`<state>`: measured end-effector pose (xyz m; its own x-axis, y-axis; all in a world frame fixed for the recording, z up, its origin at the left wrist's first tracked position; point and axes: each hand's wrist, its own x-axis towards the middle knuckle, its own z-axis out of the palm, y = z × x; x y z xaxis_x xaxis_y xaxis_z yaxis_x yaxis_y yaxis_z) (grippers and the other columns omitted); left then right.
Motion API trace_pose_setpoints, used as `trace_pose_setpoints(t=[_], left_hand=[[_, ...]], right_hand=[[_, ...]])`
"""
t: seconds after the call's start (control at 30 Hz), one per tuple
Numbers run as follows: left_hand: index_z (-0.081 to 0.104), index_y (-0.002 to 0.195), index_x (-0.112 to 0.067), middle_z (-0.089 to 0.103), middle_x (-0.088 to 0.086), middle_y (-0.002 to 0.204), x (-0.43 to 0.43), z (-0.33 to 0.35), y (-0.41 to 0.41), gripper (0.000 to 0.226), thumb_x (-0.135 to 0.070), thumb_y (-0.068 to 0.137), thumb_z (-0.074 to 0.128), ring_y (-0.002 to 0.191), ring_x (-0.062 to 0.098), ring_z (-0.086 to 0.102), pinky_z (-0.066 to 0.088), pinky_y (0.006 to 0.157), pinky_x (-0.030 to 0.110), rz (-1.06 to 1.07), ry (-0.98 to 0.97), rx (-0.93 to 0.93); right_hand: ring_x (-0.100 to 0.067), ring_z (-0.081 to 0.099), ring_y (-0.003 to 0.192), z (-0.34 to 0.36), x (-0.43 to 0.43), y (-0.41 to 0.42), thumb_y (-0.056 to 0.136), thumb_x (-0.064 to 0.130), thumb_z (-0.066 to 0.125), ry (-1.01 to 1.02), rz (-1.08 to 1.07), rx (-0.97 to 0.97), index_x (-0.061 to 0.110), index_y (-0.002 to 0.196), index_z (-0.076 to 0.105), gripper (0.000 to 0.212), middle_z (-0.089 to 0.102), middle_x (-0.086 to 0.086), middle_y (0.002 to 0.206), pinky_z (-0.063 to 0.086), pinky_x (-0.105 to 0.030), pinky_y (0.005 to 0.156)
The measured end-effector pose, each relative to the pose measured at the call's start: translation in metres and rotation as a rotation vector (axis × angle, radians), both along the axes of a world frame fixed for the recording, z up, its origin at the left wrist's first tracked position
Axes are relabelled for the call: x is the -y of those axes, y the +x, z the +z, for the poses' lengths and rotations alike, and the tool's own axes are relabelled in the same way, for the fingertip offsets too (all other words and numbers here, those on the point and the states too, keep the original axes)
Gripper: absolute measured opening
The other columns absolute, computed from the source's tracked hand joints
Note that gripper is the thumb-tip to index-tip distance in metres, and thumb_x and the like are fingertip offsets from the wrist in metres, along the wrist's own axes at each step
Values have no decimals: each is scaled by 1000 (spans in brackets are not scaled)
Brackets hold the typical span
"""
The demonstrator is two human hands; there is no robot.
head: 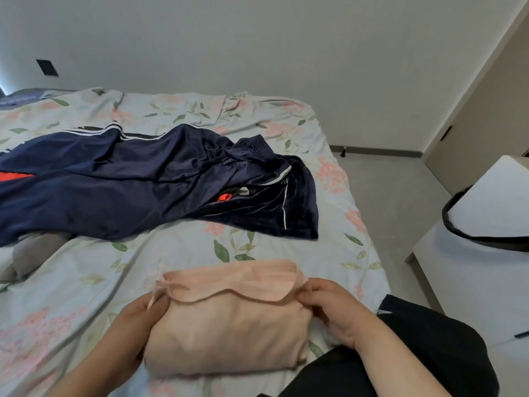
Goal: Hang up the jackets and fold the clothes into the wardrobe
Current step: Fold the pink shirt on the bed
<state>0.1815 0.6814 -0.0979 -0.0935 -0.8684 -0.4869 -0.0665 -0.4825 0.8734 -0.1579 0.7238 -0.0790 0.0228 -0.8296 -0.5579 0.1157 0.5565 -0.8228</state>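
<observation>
I had the folded pink garment (229, 325) at the near edge of the bed (171, 253). My left hand (143, 313) gripped its left end and my right hand (332, 310) pinched the top flap's corner. Lifted by the ends alone, I reckoned, that loose flap could spill open and the bundle sag. The navy jacket (128, 179) lay crumpled farther back.

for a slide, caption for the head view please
Left hand and right hand hold a folded pink garment on a floral bed, navy clothes behind.

Peach garment (229, 333), navy white-striped jacket (128, 179), floral pale-blue bedsheet (177, 247)
</observation>
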Motion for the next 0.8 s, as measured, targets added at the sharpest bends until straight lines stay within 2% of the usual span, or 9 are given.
trace_pose_setpoints(t=[0.1,0.17,0.23,0.27,0.37,0.43,0.53,0.63,0.8], left_hand=[[69,96,-1,73,20,91,13,-10,-17,33,-30,99,54,78,29,65,47,76,42,28,49,101],[68,99,0,72,19,95,18,-16,-24,43,-41,93,57,81,27,63,48,81,42,-1,55,145],[70,104,-6,73,15,101,19,-13,-28,52,-54,86,58,93,28,67,49,92,47,-44,46,130],[71,99,-8,74,13,95,20,-12,-26,55,-58,77,62,90,27,68,50,88,47,-87,0,160],[67,75,-21,69,2,70,24,-12,-24,28,-45,60,69,67,23,63,49,65,43,-125,-169,443],[60,64,-28,62,-6,60,24,-14,-29,10,-34,66,67,61,19,57,44,57,35,-56,-212,438],[63,76,-16,68,5,74,22,-21,-34,9,-17,84,69,74,29,62,46,62,36,45,-155,408],[63,86,-3,66,20,84,18,-28,-23,20,-22,90,64,73,32,61,45,63,39,99,-50,270],[63,105,-13,72,10,83,-3,-36,3,24,-23,85,71,68,28,64,48,57,36,68,64,103]], right_hand=[[-29,64,96,-21,14,-3,90,2,50,138,-182,-87,14,90,74,27,72,-14,102,53,-43,88],[-29,66,100,-34,19,0,94,15,51,230,-162,-173,14,103,70,21,72,-12,105,57,-45,89],[-24,68,97,-41,25,4,96,32,54,245,-135,-237,19,102,70,22,74,-5,101,58,-43,88],[-21,69,96,-42,28,5,96,38,54,226,-132,-258,21,101,70,24,75,-1,99,57,-39,88],[-20,68,95,-41,36,8,96,46,52,176,-187,-283,21,98,71,32,75,-1,99,55,-34,89],[-21,69,94,-41,41,9,96,51,51,190,-259,-242,23,97,69,33,75,-2,98,56,-34,85],[-27,71,94,-36,43,9,94,57,53,289,-264,-92,19,103,68,42,76,-7,99,59,-43,84],[-32,72,97,-34,33,1,87,47,70,404,-69,-13,9,116,65,48,75,-13,104,57,-49,89],[-26,66,111,-29,15,-5,83,1,73,447,193,39,9,119,67,38,72,-9,115,54,-43,97]])
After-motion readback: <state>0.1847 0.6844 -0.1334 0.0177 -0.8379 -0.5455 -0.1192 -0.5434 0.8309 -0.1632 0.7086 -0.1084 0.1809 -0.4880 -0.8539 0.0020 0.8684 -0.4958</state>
